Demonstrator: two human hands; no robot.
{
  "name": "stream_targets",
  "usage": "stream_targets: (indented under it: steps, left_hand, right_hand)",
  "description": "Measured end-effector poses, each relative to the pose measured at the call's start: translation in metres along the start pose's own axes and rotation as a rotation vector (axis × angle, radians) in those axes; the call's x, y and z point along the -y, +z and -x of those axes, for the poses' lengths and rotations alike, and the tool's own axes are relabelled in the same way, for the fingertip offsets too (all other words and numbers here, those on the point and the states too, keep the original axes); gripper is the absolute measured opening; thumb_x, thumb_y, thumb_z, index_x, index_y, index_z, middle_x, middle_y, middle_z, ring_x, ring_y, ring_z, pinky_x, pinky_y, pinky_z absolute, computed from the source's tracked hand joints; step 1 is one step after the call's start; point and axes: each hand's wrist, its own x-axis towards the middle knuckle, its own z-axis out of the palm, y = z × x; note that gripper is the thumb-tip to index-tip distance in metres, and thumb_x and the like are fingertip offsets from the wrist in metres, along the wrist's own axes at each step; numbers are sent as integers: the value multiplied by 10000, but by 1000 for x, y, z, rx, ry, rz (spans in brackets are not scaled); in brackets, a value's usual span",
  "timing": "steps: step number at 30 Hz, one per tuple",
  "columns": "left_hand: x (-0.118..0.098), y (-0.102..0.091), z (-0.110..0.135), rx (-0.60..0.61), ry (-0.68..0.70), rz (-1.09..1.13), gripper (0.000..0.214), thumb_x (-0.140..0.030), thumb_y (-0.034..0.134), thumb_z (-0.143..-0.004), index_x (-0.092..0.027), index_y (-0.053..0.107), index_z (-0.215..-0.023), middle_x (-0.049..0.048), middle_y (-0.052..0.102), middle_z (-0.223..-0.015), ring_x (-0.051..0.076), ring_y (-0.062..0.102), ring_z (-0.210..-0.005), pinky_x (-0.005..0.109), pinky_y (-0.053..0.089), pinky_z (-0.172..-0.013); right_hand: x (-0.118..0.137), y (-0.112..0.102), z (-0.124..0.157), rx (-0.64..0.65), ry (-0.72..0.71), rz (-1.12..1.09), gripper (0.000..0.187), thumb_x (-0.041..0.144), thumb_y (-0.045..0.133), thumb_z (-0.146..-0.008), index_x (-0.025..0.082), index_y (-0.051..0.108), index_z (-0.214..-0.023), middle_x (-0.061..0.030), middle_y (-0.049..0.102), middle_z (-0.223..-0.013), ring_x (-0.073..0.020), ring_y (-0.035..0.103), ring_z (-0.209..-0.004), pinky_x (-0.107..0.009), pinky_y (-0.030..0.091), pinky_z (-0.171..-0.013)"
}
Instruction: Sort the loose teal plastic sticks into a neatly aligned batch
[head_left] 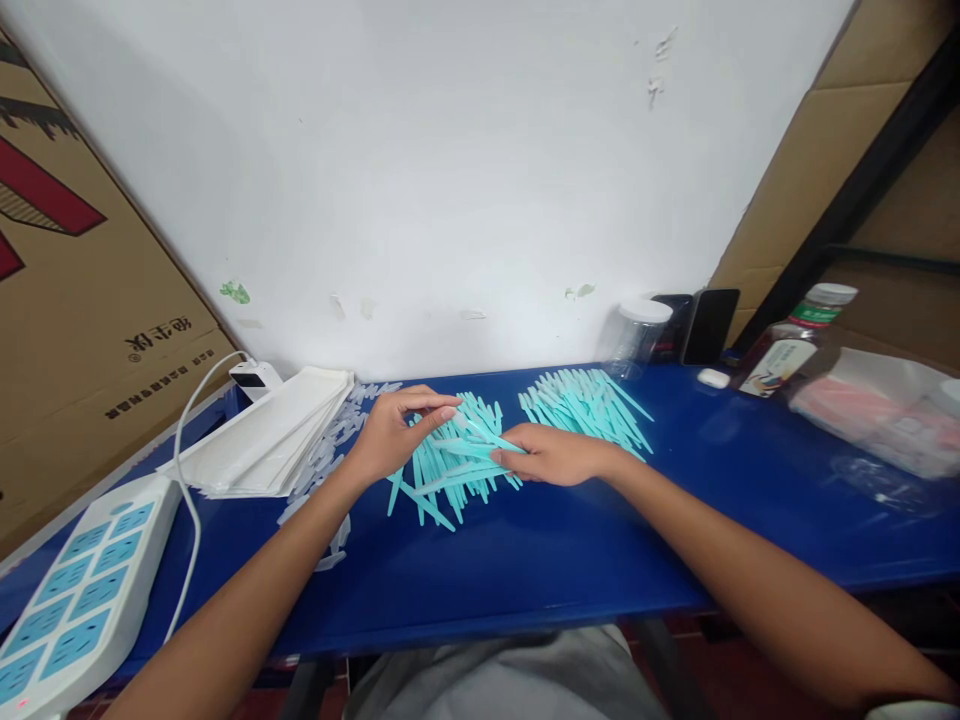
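Observation:
My right hand (555, 454) is closed round a fanned bunch of teal eyebrow razors (472, 452), whose pale blade ends point left. My left hand (401, 428) pinches thumb and forefinger together at the upper edge of this bunch; what lies between the fingertips is too small to make out. Beneath both hands spreads a loose pile of the same razors (431, 480). Another pile of teal razors (589, 408) lies behind my right hand. Small clear plastic caps (319, 467) are scattered left of my left hand, partly hidden by the forearm.
White paper sleeves (262, 435) lie left on the blue table (540, 570). A power strip (82, 590) with a white cable fills the left corner. At the right stand a clear jar (636, 340), a dark phone (711, 325), a bottle (791, 345) and a plastic-wrapped pack (874, 410).

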Motion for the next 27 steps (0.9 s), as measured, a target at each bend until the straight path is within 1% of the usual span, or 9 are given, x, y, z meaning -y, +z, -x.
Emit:
stream_targets:
  steps: [5, 10, 16, 19, 21, 23, 24, 26, 27]
  left_hand:
    - [0, 1, 1, -2, -15, 18, 230, -408, 703, -932, -250, 829, -1042, 71, 777, -937, 213, 686, -846, 351, 550, -784]
    - [1, 9, 5, 39, -41, 64, 222, -425, 749, -898, -253, 842, -1003, 79, 780, -914, 221, 676, -846, 351, 542, -761]
    - [-3, 16, 9, 57, 7, 88, 161, -388, 773, -889, -280, 847, -983, 72, 774, -914, 233, 655, -916, 374, 528, -818]
    - [-6, 17, 7, 50, 31, 67, 147, -391, 778, -883, -289, 845, -965, 69, 762, -964, 237, 660, -967, 378, 526, -862]
    - [-3, 15, 4, 59, 30, 64, 181, -413, 740, -910, -286, 835, -997, 72, 754, -1045, 240, 668, -1016, 368, 534, -878]
    - [11, 9, 0, 32, 22, 45, 264, -446, 650, -968, -268, 811, -1079, 82, 749, -1132, 246, 676, -1067, 365, 543, -899]
    - [23, 3, -3, -10, 18, 9, 321, -462, 586, -1000, -256, 788, -1140, 87, 748, -1164, 249, 680, -1083, 371, 542, -918]
    - [55, -12, -6, -141, -9, -171, 418, -493, 482, -1036, -232, 740, -1235, 97, 743, -1217, 267, 664, -1155, 400, 532, -969]
    - [73, -21, -7, -179, -17, -303, 452, -503, 460, -1038, -220, 714, -1281, 109, 725, -1272, 281, 632, -1222, 431, 501, -1035]
  right_hand:
    - [2, 1, 0, 7, 0, 1, 546, 543, 384, -1061, 188, 442, -650, 32, 470, -573, -106, 400, -515, -276, 347, -594]
    - [0, 3, 0, 16, -4, -10, 541, 549, 398, -1057, 182, 465, -666, 26, 492, -587, -107, 428, -517, -271, 366, -601]
    - [-1, 7, 1, -23, -19, -24, 503, 534, 387, -1066, 175, 490, -730, 18, 533, -646, -107, 458, -548, -261, 388, -610]
    - [0, 7, 0, -27, -31, -44, 482, 523, 381, -1072, 178, 493, -756, 19, 537, -660, -108, 461, -555, -259, 392, -609]
    - [0, 7, 0, -32, -31, -42, 497, 534, 386, -1069, 177, 492, -739, 18, 534, -656, -110, 465, -558, -263, 392, -612]
    - [-1, 6, 1, -40, -28, -30, 517, 550, 396, -1062, 176, 497, -720, 18, 520, -641, -114, 460, -555, -270, 390, -616]
    - [-2, 5, 1, -46, -26, -20, 520, 556, 403, -1059, 176, 501, -716, 19, 515, -637, -116, 458, -556, -273, 388, -615]
    - [-4, 3, 1, -56, -17, 1, 519, 557, 411, -1055, 175, 515, -719, 15, 513, -642, -124, 463, -565, -278, 385, -616]
    - [-5, 3, 2, -63, -10, 13, 518, 555, 411, -1055, 174, 523, -721, 12, 517, -650, -128, 469, -573, -280, 384, -616]
